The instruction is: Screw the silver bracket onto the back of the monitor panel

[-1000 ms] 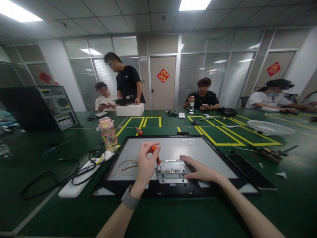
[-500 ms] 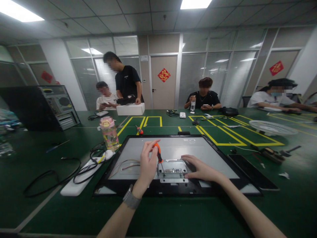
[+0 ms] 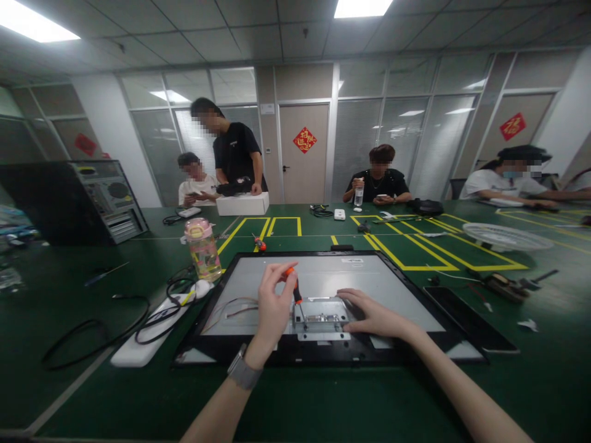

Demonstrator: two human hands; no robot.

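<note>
A flat display panel [image 3: 258,271] with a black frame lies face down on the green table in front of me. My left hand [image 3: 276,301] is closed on the handle of an orange and black screwdriver [image 3: 297,293]. The screwdriver leans slightly, its tip down at the left part of a metal bracket [image 3: 318,307] on the panel. My right hand [image 3: 373,314] rests at the bracket's right side, fingers spread along its edge. Thin wires [image 3: 237,307] run over the panel left of the bracket.
Left of the panel are a power strip [image 3: 143,344] with black cables and a pink-lidded bottle [image 3: 203,252]. A computer case [image 3: 69,203] stands farther left. A dark flat slab [image 3: 471,320] lies on the right. Behind it is a white round grille [image 3: 503,235]. Several people sit or stand across the table.
The screwdriver's handle has turned slightly in my left hand, whose fingers have shifted a little. My right hand stays where it was. The whole view has moved slightly.
</note>
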